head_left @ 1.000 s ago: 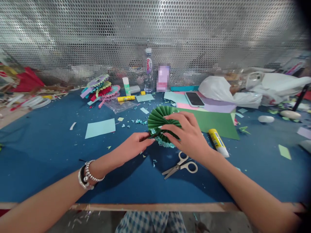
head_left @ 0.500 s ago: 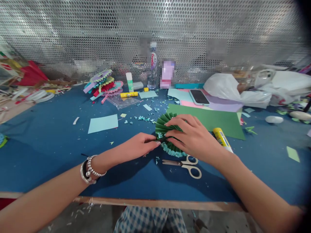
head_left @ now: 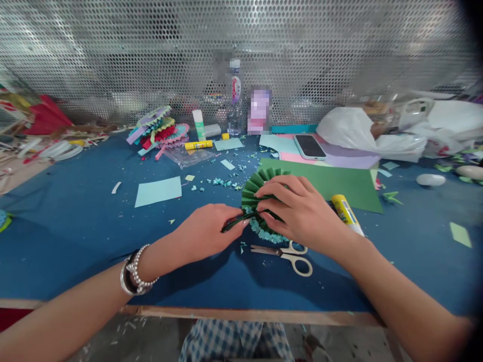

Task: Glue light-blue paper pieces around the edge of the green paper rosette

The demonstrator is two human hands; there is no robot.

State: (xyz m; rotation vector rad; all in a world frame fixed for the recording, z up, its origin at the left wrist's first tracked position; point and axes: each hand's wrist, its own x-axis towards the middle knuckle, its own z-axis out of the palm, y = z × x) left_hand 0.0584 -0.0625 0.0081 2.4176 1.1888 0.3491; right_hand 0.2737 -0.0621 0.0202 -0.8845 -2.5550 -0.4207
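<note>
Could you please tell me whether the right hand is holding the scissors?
No, the scissors lie on the blue table, while the right hand touches the green pleated paper.

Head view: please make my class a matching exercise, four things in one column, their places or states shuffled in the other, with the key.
1. phone
2. scissors
3. green paper fan
4. bottle

A. partly covered by the right hand
B. upright before the perforated panel
C. on coloured paper
D. on the blue tabletop, blades pointing left

Pairs: 1-C, 2-D, 3-A, 4-B
</note>
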